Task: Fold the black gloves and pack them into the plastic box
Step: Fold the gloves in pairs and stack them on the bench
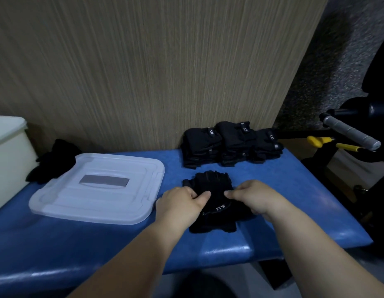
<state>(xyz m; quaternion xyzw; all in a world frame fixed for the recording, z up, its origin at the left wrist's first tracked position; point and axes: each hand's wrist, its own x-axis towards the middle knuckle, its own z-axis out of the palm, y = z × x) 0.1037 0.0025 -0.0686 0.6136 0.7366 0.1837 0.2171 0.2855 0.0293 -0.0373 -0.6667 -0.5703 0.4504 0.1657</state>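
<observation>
Head view: hands (216, 201) pinch black gloves (214, 203) (label "5.11").

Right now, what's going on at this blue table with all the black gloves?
A person is folding black gloves. Both hands, left hand and right hand, pinch the glove pair lying on the blue table. Finished folded stacks sit at the back. A loose glove pile waits left of the box lid, beside the white plastic box.

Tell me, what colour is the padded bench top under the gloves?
Blue, seen in the head view: the bench top.
</observation>
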